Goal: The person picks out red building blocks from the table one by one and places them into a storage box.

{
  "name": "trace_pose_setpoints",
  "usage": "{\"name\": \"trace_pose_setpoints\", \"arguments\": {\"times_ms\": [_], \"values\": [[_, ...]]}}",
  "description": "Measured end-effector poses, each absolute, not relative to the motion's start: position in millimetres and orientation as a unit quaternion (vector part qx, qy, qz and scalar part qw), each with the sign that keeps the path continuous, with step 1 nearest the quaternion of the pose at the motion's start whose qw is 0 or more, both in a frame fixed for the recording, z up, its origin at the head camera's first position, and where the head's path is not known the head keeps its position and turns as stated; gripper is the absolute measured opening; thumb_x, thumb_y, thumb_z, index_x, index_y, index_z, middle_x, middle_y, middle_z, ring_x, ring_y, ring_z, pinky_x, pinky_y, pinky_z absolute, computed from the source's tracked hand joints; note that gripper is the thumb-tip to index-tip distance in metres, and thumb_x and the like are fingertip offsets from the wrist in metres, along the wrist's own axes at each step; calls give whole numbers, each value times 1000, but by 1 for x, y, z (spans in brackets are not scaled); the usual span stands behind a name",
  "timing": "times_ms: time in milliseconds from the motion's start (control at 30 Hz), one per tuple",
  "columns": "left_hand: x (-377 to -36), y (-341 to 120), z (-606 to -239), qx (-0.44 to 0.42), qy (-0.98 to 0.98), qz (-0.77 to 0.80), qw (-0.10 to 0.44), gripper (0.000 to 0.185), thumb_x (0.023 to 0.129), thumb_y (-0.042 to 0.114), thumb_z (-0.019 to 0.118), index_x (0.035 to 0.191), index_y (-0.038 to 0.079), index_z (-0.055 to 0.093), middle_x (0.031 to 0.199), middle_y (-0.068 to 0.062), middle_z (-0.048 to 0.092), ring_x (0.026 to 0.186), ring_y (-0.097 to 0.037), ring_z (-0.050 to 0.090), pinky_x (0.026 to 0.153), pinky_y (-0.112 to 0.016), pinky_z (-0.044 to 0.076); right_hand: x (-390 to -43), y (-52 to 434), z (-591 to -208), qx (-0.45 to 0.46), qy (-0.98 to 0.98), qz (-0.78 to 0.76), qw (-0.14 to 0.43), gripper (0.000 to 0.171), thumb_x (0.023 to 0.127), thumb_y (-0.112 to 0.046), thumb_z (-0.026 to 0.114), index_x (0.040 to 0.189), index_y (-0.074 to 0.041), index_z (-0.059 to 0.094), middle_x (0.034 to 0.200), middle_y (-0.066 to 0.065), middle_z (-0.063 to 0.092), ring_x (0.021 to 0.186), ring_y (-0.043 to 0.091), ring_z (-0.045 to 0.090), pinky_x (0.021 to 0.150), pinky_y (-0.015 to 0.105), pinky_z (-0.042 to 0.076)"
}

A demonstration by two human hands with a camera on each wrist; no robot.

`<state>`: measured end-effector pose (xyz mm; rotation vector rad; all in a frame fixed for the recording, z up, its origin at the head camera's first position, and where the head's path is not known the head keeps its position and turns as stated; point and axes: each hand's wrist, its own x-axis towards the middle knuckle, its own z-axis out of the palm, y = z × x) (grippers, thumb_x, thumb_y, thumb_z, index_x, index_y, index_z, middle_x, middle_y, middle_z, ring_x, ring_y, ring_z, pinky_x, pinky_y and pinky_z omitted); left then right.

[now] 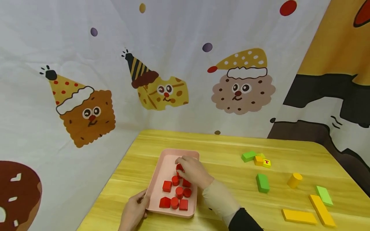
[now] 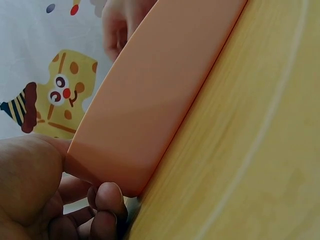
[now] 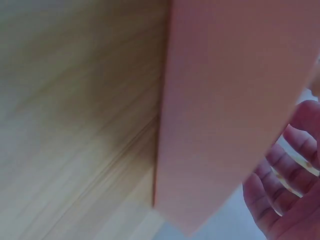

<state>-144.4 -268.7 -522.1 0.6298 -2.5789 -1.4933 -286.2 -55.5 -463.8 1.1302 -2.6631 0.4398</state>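
Observation:
A pink tray [image 1: 167, 157] stands on the wooden table, with several red blocks in its middle and near half: cylinders, cubes and a pointed one [image 1: 165, 202]. My left hand [image 1: 134, 208] grips the tray at its near left corner. In the left wrist view, the thumb side lies at the rim and curled fingers [image 2: 107, 200] are at the lower corner. My right hand [image 1: 194, 170] reaches over the tray's right side and holds a red block [image 1: 180, 167] between thumb and fingers, which partly hide it. The right wrist view shows the tray's outer wall [image 3: 230, 110] beside the curved fingers.
To the right lie a green block [image 1: 262, 183], an orange cylinder [image 1: 295, 180], two long yellow blocks [image 1: 299, 216] and a light green one [image 1: 324, 195]. Farther back is a small group with a yellow block marked T [image 1: 267, 163]. A printed curtain [image 1: 196, 122] hangs behind the table.

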Motion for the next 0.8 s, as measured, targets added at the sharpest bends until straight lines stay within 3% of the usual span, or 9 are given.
{"name": "trace_pose_setpoints", "arguments": {"times_ms": [333,600,800], "values": [[-144,-269,-521,201,-845,-492,56,44,96,28,58,131,1,60,71,-2,57,46,-16,53,41,-29,44,-295,-89,-466,388,-906,147,81,23,90,-26,70,111,-17,66,96,-3,59,81,12,55,70,24,50],[-142,-267,-520,203,-837,-505,54,43,96,25,59,132,1,59,71,-3,57,46,-15,52,40,-28,44,-302,-96,-474,404,-902,117,96,23,86,-20,75,107,-15,68,96,-2,64,84,16,56,77,25,49],[-143,-270,-522,200,-839,-503,58,44,96,24,58,132,0,58,72,-2,58,46,-15,52,40,-28,44,-309,-100,-477,394,-910,115,63,24,85,-19,76,107,-14,68,95,-3,66,80,15,53,75,26,49]]}}
